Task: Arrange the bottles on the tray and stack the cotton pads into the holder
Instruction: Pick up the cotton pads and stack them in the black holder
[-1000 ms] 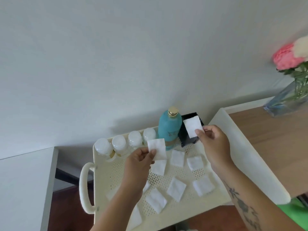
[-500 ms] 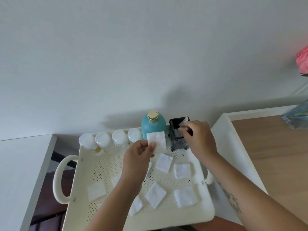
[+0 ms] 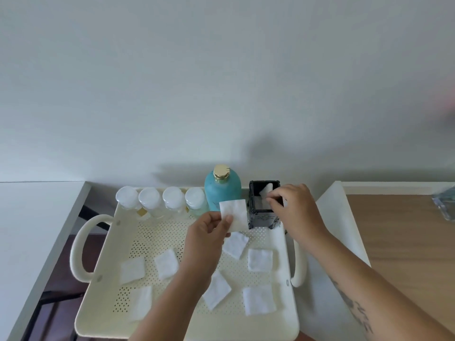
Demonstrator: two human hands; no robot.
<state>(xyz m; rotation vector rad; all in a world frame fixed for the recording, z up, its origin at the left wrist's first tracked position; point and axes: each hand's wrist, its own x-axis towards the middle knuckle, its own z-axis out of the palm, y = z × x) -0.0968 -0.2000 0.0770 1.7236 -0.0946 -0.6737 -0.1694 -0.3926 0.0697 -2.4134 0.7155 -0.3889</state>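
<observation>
A cream perforated tray (image 3: pixel 103 313) with loop handles holds several small clear bottles with white caps (image 3: pixel 150 200) in a row along its back edge. Beside them stands a teal bottle with a gold cap (image 3: pixel 222 187), then a black square holder (image 3: pixel 261 210). My right hand (image 3: pixel 294 207) is over the holder, pinching a white cotton pad (image 3: pixel 266 189) that dips into its open top. My left hand (image 3: pixel 209 238) holds another cotton pad (image 3: pixel 234 214) upright just left of the holder. Several loose pads (image 3: pixel 259 259) lie scattered on the tray floor.
A white surface (image 3: pixel 29 230) lies to the left of the tray, with a dark gap between them. To the right are a white panel (image 3: pixel 334 230) and a wooden tabletop (image 3: pixel 406 242) with a glass vase (image 3: pixel 445 204) at the frame edge.
My right hand has carried its pad from above the holder down into the holder's opening. My left hand keeps its pad raised. The view has shifted left, so the flowers are out of frame.
</observation>
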